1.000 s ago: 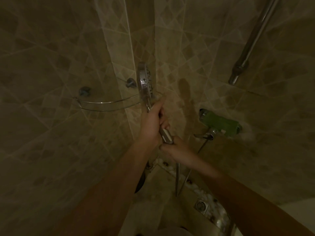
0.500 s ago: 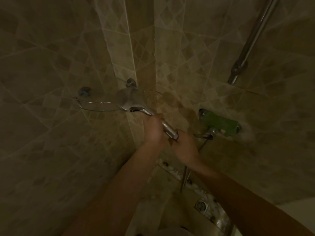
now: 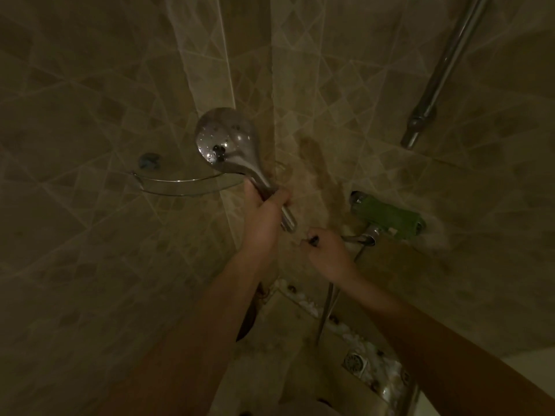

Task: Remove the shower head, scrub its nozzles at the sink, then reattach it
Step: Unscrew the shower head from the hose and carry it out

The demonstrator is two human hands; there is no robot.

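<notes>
A chrome shower head points up and left in the tiled corner, its wet rounded back towards me and its nozzles hidden. My left hand is closed around its handle, whose lower end sticks out bare below my fist. A small gap separates that end from my right hand, which is closed on the dark end of the shower hose. The hose hangs down from that hand towards the floor.
A green-covered mixer tap is fixed to the right wall. A chrome riser bar runs up at the top right. A glass corner shelf juts out on the left. A floor drain lies below.
The shower head has swung from lying sideways to pointing up with its back to me. The handle's end and my right hand, together before, have come apart; my right hand dropped lower right with the hose.
</notes>
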